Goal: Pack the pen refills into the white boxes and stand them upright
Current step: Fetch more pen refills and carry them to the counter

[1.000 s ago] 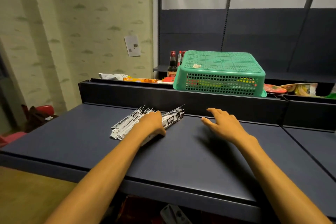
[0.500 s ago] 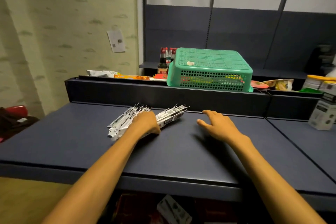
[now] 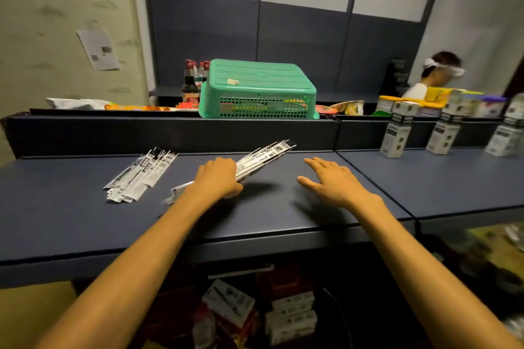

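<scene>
My left hand (image 3: 217,178) is closed around a bundle of packaged pen refills (image 3: 265,156), whose far ends point up and to the right over the dark blue shelf (image 3: 85,221). A second pile of pen refills (image 3: 141,174) lies flat on the shelf to the left of that hand. My right hand (image 3: 330,181) hovers flat over the shelf with fingers spread, holding nothing. Three white boxes (image 3: 395,132) (image 3: 445,133) (image 3: 507,136) stand upright on the adjoining shelf at the right.
A raised dark ledge (image 3: 170,133) runs along the back, with an upturned green basket (image 3: 256,91), sauce bottles (image 3: 190,83) and snack packs behind it. More white boxes (image 3: 292,317) lie below the shelf. A person (image 3: 433,73) stands at the far right.
My left hand has separated a bundle of refills from the pile and moved it right, leaving the rest behind. The view has swung right, bringing the standing boxes into sight.
</scene>
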`<state>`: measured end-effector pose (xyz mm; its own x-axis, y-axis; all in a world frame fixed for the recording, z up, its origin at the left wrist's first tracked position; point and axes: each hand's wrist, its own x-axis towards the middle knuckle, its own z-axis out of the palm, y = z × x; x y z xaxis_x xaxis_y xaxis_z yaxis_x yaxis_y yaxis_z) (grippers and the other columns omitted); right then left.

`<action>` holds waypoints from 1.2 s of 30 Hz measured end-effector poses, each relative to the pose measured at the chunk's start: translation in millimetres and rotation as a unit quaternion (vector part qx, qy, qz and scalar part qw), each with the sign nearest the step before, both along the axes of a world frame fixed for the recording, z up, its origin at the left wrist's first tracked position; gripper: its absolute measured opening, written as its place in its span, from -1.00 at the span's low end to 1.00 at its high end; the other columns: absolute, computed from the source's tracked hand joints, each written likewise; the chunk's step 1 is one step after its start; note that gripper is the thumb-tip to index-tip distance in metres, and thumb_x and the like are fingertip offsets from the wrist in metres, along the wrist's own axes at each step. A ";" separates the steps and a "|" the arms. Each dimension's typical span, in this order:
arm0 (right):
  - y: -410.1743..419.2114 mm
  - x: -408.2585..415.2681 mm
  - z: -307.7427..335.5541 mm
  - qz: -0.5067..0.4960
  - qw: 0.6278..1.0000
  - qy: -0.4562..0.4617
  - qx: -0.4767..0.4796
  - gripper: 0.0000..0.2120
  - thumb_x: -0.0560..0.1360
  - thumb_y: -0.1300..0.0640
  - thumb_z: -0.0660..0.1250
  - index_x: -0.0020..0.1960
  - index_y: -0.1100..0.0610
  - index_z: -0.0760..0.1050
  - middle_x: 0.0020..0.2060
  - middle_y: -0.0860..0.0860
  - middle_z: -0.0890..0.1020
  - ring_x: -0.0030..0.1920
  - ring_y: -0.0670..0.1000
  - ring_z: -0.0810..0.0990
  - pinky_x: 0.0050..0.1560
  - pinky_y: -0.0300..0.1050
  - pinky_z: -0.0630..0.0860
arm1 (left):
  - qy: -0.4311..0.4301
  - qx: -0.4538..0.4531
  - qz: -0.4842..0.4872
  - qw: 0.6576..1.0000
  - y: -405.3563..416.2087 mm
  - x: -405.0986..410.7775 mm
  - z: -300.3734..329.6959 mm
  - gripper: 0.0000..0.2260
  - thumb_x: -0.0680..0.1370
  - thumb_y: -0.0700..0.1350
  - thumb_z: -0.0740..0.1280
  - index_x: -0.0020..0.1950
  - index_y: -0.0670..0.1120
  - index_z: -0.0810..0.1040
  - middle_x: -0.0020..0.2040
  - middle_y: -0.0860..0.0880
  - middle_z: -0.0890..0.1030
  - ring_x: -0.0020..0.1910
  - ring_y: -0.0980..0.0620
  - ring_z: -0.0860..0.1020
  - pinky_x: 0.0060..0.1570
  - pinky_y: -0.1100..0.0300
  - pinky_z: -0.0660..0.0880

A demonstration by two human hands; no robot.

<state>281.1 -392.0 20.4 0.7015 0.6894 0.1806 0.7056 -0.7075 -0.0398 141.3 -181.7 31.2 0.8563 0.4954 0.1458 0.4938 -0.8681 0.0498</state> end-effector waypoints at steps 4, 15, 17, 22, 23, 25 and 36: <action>-81.6 10.8 -0.7 -0.058 0.998 0.004 -0.011 -0.35 0.59 -0.29 0.02 0.56 0.00 0.06 0.54 0.02 0.17 0.50 0.08 0.18 0.43 0.07 0.14 | 0.005 -0.002 -0.074 0.997 -68.3 31.6 5.6 -0.66 0.48 0.01 0.35 0.19 -0.10 0.46 0.12 -0.14 0.55 0.07 -0.15 0.53 -0.10 0.10 0.39; -372.1 58.4 -6.8 -0.217 0.975 0.010 0.032 -0.35 0.56 -0.30 0.07 0.53 0.02 0.16 0.48 0.02 0.30 0.44 0.10 0.29 0.36 0.11 0.28 | 0.032 -0.001 -0.231 0.973 -328.5 148.1 20.6 -0.66 0.49 0.02 0.35 0.19 -0.10 0.46 0.03 -0.10 0.56 -0.07 -0.09 0.52 -0.11 0.09 0.49; -408.1 71.2 -8.4 -0.226 0.974 0.010 0.035 -0.36 0.56 -0.30 0.09 0.52 0.02 0.20 0.44 0.05 0.37 0.40 0.10 0.35 0.32 0.10 0.32 | 0.036 -0.003 -0.235 0.971 -366.1 166.7 18.2 -0.66 0.49 0.02 0.36 0.19 -0.10 0.47 0.00 -0.09 0.56 -0.07 -0.09 0.54 -0.10 0.09 0.50; -464.5 109.1 -12.3 -0.219 0.975 0.020 0.037 -0.43 0.58 -0.24 0.11 0.48 0.05 0.25 0.43 0.05 0.38 0.38 0.10 0.36 0.31 0.09 0.31 | 0.047 -0.011 -0.224 0.973 -420.1 207.6 16.7 -0.63 0.49 0.04 0.36 0.22 -0.10 0.47 0.01 -0.09 0.55 -0.05 -0.07 0.53 -0.11 0.12 0.50; -470.9 119.2 -13.1 -0.215 0.976 0.020 0.036 -0.43 0.58 -0.24 0.11 0.48 0.05 0.24 0.43 0.05 0.37 0.39 0.10 0.35 0.31 0.09 0.31 | 0.052 -0.014 -0.219 0.974 -425.8 216.0 16.7 -0.62 0.49 0.05 0.37 0.24 -0.10 0.46 0.04 -0.09 0.56 -0.05 -0.07 0.53 -0.09 0.12 0.50; -478.6 142.2 -15.5 -0.207 0.977 0.024 0.037 -0.41 0.58 -0.24 0.10 0.51 0.04 0.20 0.46 0.03 0.34 0.40 0.10 0.33 0.33 0.07 0.29 | 0.059 -0.020 -0.208 0.976 -433.1 234.0 15.3 -0.60 0.50 0.05 0.37 0.25 -0.10 0.45 0.07 -0.10 0.56 -0.05 -0.06 0.53 -0.05 0.12 0.53; -465.0 314.4 -8.5 -0.119 0.992 0.025 0.020 -0.36 0.57 -0.30 0.06 0.54 0.02 0.14 0.49 0.00 0.28 0.45 0.08 0.26 0.39 0.11 0.22 | 0.017 -0.004 -0.141 0.990 -439.3 362.4 7.2 -0.63 0.51 0.05 0.35 0.23 -0.10 0.45 0.07 -0.11 0.57 -0.09 -0.04 0.50 -0.15 0.14 0.47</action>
<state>595.5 -856.9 11.9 0.8527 0.4954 0.1656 0.5144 -0.8514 -0.1021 503.6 -621.0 38.4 0.9654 0.2362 0.1110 0.2325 -0.9716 0.0449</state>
